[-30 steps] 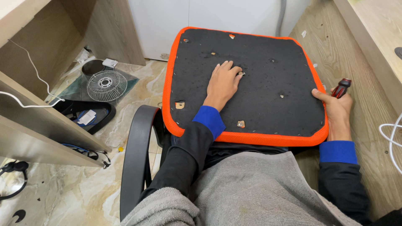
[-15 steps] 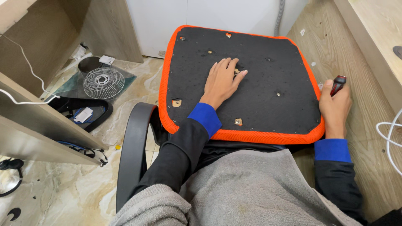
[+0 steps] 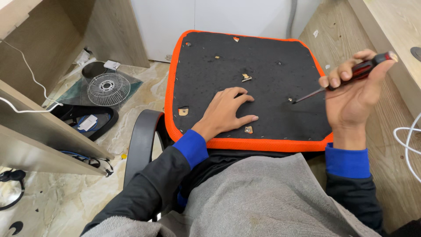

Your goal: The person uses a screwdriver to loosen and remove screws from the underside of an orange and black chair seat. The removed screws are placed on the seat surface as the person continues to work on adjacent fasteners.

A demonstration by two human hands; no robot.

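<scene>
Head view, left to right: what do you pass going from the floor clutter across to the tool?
Round wire fan grille → black chair armrest → left hand flat on the seat cushion → right hand holding the screwdriver.

Left hand [image 3: 226,112] laid flat, fingers spread, on the seat cushion [image 3: 263,52], right hand [image 3: 353,94] raised over the cushion's right edge, fingers closed round a screwdriver [image 3: 351,74]

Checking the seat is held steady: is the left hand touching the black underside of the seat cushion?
Touching. The head view shows the left hand lying flat, palm down, on the seat cushion.
</scene>
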